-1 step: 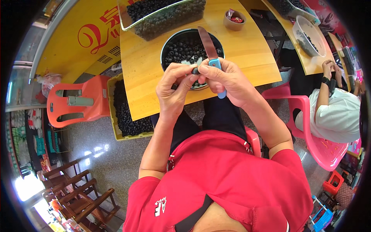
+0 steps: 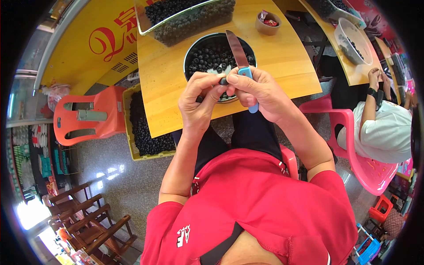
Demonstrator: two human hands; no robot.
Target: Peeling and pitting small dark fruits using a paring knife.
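Above the near edge of the wooden table, my left hand [image 2: 196,99] pinches a small dark round piece [image 2: 223,81], nut- or berry-like, between thumb and fingertips. A second dark piece [image 2: 199,99] shows among its curled fingers. My right hand [image 2: 260,90] is closed round the blue handle of a knife [image 2: 239,51], whose blade points away over the bowl. Its thumb tip meets the dark piece from the right. Beneath the hands stands a dark round bowl [image 2: 187,53] with a pale rim, holding many such dark pieces and some whitish ones.
A clear plastic tub [image 2: 194,28] full of dark pieces stands at the table's far side. To its right is a small brown cup [image 2: 267,27] with red wrappers. A yellow crate [image 2: 129,119] and an orange chair [image 2: 88,115] are at left. Another person [image 2: 380,128] sits at right.
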